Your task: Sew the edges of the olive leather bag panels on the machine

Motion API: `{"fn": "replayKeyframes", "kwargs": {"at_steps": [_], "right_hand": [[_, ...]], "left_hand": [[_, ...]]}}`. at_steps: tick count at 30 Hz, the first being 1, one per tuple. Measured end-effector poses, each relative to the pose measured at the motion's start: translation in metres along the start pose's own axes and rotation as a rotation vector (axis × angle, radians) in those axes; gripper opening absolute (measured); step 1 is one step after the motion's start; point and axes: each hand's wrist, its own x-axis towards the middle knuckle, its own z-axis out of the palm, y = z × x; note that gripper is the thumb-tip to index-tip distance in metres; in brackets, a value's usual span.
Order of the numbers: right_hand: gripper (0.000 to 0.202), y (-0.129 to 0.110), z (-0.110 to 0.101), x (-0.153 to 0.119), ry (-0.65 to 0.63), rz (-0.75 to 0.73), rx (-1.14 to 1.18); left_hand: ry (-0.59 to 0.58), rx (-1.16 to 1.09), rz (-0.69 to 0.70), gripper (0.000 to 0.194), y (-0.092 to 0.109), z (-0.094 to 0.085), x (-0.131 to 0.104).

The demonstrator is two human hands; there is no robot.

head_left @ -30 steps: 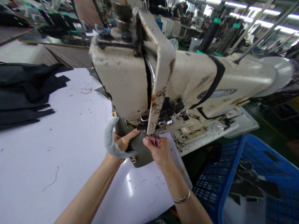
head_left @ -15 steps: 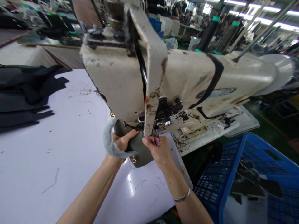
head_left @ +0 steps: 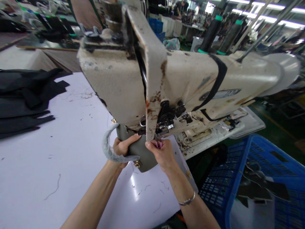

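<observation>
A grey-green bag piece (head_left: 139,150) sits under the head of the sewing machine (head_left: 114,86). Its curved handle (head_left: 107,148), wrapped in clear film, joins it at gold-coloured metal fittings (head_left: 137,163). My left hand (head_left: 122,149) grips the piece through the handle's loop, thumb stretched along the top towards the presser foot area. Closed around small pink-handled thread snips (head_left: 158,144), my right hand (head_left: 163,154) rests at the piece's right edge. The snips' blades point up towards the needle area, which the machine's white guard arm (head_left: 153,79) partly hides.
Dark fabric pieces (head_left: 26,98) lie stacked on the white table (head_left: 78,178) at the left, with loose threads scattered about. A blue plastic basket (head_left: 234,178) holding dark cut parts stands at the right. Black thread cones (head_left: 211,33) rise behind the machine.
The view has shifted slightly. Both hands keep nearly the same place on the bag piece, and the handle leans a little further left.
</observation>
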Motion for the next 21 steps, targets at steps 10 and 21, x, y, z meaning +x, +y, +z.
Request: {"fn": "replayKeyframes", "kwargs": {"at_steps": [10,21], "right_hand": [[0.048,0.004,-0.003,0.003,0.006,-0.025,-0.05],[0.044,0.006,-0.004,0.005,0.023,-0.031,-0.062]], "left_hand": [[0.083,-0.061,0.117,0.046,-0.011,0.002,0.004],[0.112,0.001,0.183,0.04,-0.016,0.001,0.007]]}}
